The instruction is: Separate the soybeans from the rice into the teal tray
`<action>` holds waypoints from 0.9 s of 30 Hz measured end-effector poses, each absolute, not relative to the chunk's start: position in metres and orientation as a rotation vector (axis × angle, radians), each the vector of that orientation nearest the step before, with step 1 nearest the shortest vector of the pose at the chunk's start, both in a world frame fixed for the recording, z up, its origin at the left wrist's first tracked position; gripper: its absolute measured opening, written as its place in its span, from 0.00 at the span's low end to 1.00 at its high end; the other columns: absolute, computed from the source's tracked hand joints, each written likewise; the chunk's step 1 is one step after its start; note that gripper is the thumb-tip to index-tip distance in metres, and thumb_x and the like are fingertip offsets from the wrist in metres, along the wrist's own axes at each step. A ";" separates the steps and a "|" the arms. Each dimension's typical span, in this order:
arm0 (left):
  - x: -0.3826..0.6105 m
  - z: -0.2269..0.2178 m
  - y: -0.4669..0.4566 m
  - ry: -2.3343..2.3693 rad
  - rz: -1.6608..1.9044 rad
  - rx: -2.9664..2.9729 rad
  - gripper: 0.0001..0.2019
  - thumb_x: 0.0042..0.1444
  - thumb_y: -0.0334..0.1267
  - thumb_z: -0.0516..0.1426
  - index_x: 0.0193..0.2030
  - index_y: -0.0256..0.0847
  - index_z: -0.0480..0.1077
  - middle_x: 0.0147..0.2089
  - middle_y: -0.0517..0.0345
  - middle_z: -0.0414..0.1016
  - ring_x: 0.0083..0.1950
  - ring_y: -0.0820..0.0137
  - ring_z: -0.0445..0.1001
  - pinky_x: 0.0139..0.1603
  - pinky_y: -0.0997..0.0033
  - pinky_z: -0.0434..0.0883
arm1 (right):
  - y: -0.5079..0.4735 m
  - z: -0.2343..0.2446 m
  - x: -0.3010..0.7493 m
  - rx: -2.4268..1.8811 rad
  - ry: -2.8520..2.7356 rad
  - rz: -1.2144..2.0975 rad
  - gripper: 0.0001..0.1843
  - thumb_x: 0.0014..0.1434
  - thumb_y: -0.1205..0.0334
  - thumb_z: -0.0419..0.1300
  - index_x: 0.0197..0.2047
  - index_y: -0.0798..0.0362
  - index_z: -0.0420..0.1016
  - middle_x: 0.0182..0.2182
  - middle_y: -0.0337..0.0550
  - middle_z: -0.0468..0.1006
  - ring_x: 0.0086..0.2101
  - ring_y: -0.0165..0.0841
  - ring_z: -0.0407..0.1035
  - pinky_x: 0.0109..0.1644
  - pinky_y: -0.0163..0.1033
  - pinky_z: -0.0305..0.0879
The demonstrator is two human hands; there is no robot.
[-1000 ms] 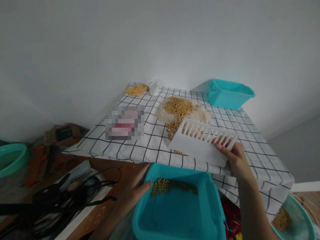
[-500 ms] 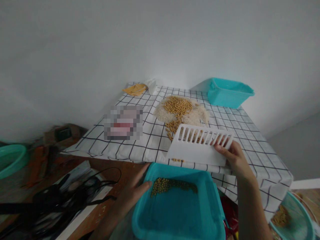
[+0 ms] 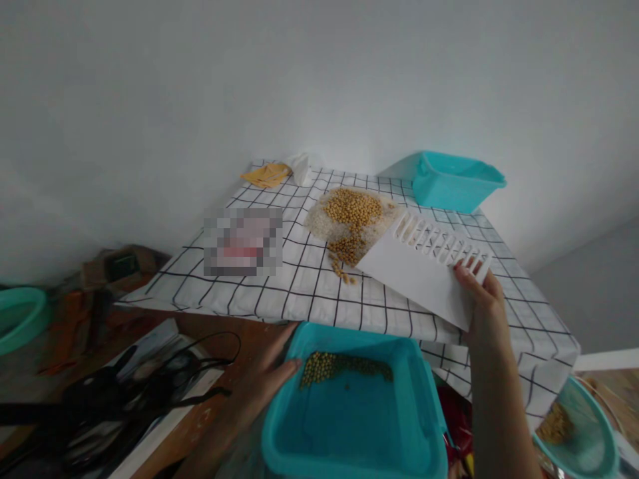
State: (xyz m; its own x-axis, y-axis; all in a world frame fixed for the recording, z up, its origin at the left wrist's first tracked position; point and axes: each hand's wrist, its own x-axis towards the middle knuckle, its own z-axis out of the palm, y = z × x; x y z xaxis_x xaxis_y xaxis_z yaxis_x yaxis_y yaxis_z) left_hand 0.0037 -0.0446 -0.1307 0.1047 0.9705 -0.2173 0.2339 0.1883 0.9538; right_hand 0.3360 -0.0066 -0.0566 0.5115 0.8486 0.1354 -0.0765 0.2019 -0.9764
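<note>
Starting nearest: turquoise basin (image 3: 339, 432), one, below the front edge of the desk (image 3: 299, 299); holds a band of small round beans (image 3: 344, 367) along its far inner side, plus a single bean (image 3: 347, 386) on its floor, not seen there half a second ago.

Left hand (image 3: 273, 362), one: thumb at the basin's left rim, fingers partly hidden; whether this grip is clamped cannot be told.

Right hand (image 3: 483, 293), one: grip closed on the right end of a white slotted board (image 3: 414, 269), thumb on the near face, fingertips showing through the slots.

Board position: over the desk's right half, tilted, slots uppermost; shifted rightward and turned since the earlier frame. The few beans formerly at its lower edge, by the desk front, are gone from there.

Yellow beans (image 3: 352, 207), one heap, atop pale grains (image 3: 319, 223), trailing toward the front, left of the board.

Turquoise tub (image 3: 449, 189), one, far right.

Yellow cloth (image 3: 267, 175), one, far left, beside a crumpled white item (image 3: 301, 170).
</note>
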 end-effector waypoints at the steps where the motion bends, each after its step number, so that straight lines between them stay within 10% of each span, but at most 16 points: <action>1: 0.003 -0.131 -0.045 1.363 0.841 1.279 0.31 0.51 0.43 0.57 0.63 0.38 0.68 0.66 0.51 0.70 0.68 0.51 0.64 0.68 0.55 0.61 | -0.006 -0.056 0.336 -1.214 -0.792 0.761 0.14 0.49 0.53 0.68 0.39 0.48 0.77 0.33 0.41 0.79 0.29 0.35 0.72 0.31 0.38 0.64; 27: 0.005 -0.131 -0.047 1.300 0.895 1.255 0.31 0.51 0.42 0.57 0.63 0.36 0.68 0.66 0.50 0.70 0.66 0.52 0.67 0.66 0.57 0.65 | -0.007 -0.054 0.334 -1.337 -0.890 0.816 0.15 0.47 0.51 0.71 0.35 0.49 0.78 0.29 0.38 0.75 0.28 0.30 0.65 0.29 0.34 0.56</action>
State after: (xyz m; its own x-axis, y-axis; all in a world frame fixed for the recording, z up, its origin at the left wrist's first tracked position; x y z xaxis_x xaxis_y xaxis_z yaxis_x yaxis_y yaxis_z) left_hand 0.0055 -0.0470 -0.1307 0.1234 0.9747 -0.1865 0.1743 0.1638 0.9710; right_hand 0.3336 -0.0071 -0.0536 0.4479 0.8914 0.0685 0.0098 0.0717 -0.9974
